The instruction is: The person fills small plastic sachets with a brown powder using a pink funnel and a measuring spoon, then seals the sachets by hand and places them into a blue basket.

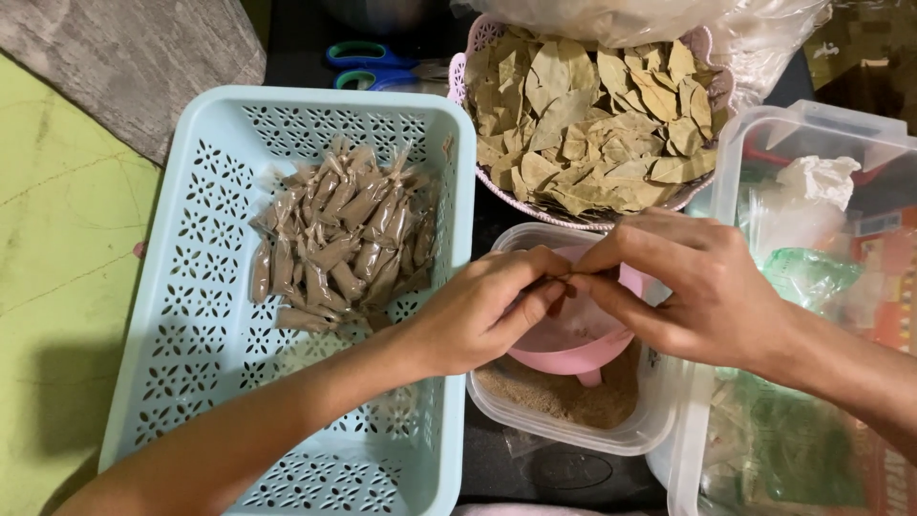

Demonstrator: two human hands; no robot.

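Both hands meet over clear tub of brown powder, centre frame. Left hand curled, fingertips pinched on small item at contact point; item mostly hidden, prob. a little packet. Right hand likewise pinched on same item from opp. side, fingers bent. Pink funnel sits in tub directly under hands. Blue perforated basket to the left holds heap of filled brown sachets. Pink basket of dried leaves behind. Clear bin w/ plastic bags on the right.
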